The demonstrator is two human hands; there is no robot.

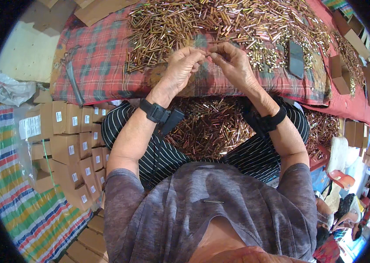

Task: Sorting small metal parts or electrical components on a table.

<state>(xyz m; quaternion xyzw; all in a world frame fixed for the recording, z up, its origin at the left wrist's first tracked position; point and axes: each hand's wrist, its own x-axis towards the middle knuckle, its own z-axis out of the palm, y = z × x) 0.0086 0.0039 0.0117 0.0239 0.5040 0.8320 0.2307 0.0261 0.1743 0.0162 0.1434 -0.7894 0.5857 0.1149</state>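
Observation:
Over the near part of the plaid-covered table, my left hand (179, 69) and my right hand (235, 66) meet fingertip to fingertip. Each is closed in a pinch. Whatever sits between the fingers is small and mostly covered, so its kind cannot be made out. Just beyond my hands spreads a large pile of slim, copper-coloured metal pieces (172, 28), shaped like short rods or tubes. Beside my right hand lies a scatter of small, shiny gold-coloured metal bits (261, 58).
A dark phone (296, 59) lies among the bits. A long-handled metal tool (74, 81) rests on the plaid cloth (102, 65) at left. More copper-coloured pieces (211, 127) lie below the table edge, between my knees. Stacked cardboard boxes (69, 147) stand left; open cartons (340, 72) stand right.

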